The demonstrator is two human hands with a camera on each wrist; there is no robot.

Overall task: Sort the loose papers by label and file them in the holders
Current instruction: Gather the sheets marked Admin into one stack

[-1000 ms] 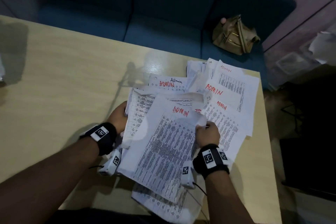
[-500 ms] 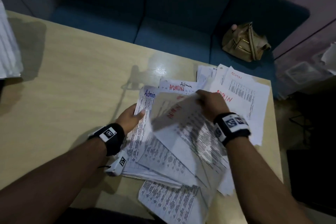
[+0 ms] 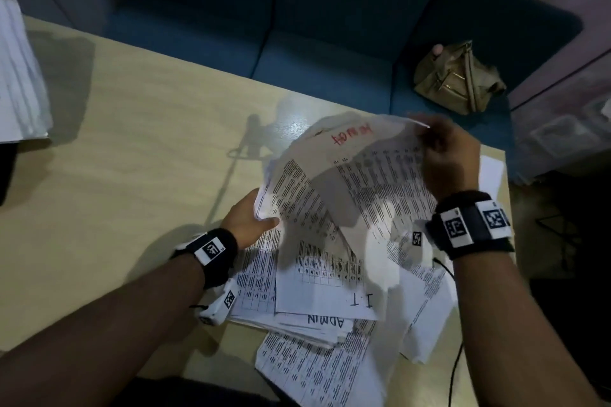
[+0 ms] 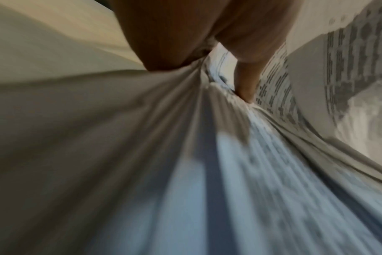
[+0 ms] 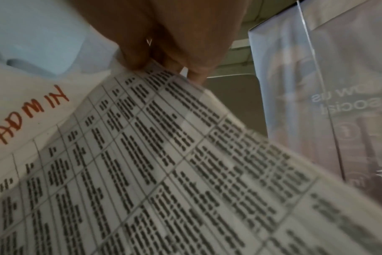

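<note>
The right hand point(image 3: 451, 155) pinches the far edge of a printed sheet point(image 3: 373, 175) between thumb and fingers and holds it raised off the pile, so that the sheet curves up and over with its printed table facing the camera. The word ADMIN is handwritten in red near the top of this sheet; in the right wrist view the right hand point(image 5: 164, 39) grips the edge of the sheet point(image 5: 164, 172) just beside that red label. The left hand point(image 3: 249, 220) holds the left edge of the paper pile point(image 3: 317, 294), thumb on top and fingers out of sight beneath; in the left wrist view the left hand point(image 4: 185, 34) clamps a fanned bundle of sheets point(image 4: 185, 155), thumb pressed on the top page. The pile lies loose and uneven on the near right part of the pale wooden surface point(image 3: 132, 158). One sheet in the pile shows "I.T" in black, and the sheet below it shows "ADMIN" in blue, both upside down to the camera. A second white stack of papers point(image 3: 20, 76) stands at the far left edge of the surface, well apart from the pile. Beyond the surface is a blue sofa point(image 3: 297, 43), with a tan handbag point(image 3: 459, 76) resting on its right seat.
</note>
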